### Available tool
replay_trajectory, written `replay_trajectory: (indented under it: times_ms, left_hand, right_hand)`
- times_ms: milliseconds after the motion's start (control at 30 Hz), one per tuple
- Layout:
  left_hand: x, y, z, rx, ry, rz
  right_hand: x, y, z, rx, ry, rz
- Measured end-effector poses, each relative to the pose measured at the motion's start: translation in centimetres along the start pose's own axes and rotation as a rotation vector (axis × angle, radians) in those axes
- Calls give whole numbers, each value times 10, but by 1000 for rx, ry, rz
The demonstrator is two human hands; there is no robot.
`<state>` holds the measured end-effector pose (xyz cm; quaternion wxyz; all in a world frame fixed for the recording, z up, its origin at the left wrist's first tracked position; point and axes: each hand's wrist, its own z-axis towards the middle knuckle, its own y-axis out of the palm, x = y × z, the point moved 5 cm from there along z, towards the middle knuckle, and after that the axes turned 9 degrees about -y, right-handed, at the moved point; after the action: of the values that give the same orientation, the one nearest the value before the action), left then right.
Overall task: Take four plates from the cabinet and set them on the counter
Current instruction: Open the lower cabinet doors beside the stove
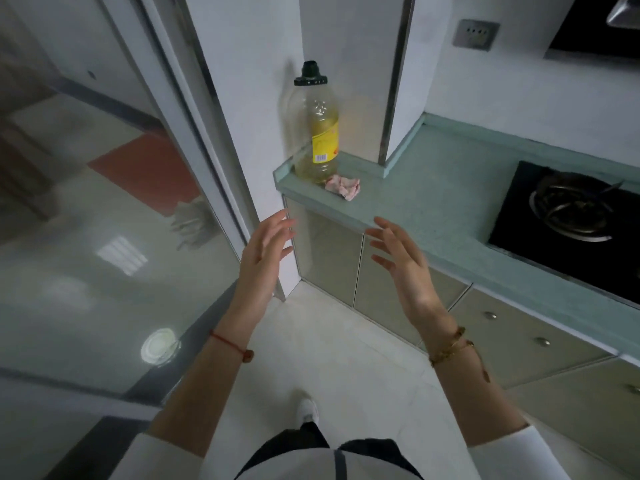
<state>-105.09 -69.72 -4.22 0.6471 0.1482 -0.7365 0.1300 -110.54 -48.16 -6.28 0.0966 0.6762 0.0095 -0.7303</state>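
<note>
A pale green counter [426, 199] runs from the centre to the right, with closed glass-fronted cabinet doors [325, 258] beneath it. My left hand [265, 254] and my right hand [401, 261] are raised in front of those doors, palms facing each other, fingers spread, holding nothing. Neither hand touches the doors or the counter edge. No plates are visible; the cabinet's inside is hidden behind the doors.
An oil bottle [317, 126] with a black cap stands at the counter's left end beside a crumpled pink cloth [344, 188]. A black gas hob [568, 216] lies to the right. Drawers with round knobs [516, 334] sit lower right. A sliding glass door [114, 209] stands on the left.
</note>
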Motion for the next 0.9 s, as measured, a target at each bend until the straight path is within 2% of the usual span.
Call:
replay_trajectory:
  times_ms: [333, 600, 733, 900]
  left_hand:
    - [-23, 15, 111, -93, -168, 26]
    - [-89, 57, 158, -118, -375, -22]
    - [-139, 81, 192, -163, -461, -65]
    - [-223, 109, 257, -182, -545, -150]
  right_hand:
    - [29, 20, 77, 85, 34, -76]
    - [66, -5, 101, 120, 8, -156]
    - [110, -14, 112, 126, -16, -183]
    - [201, -27, 137, 155, -84, -204]
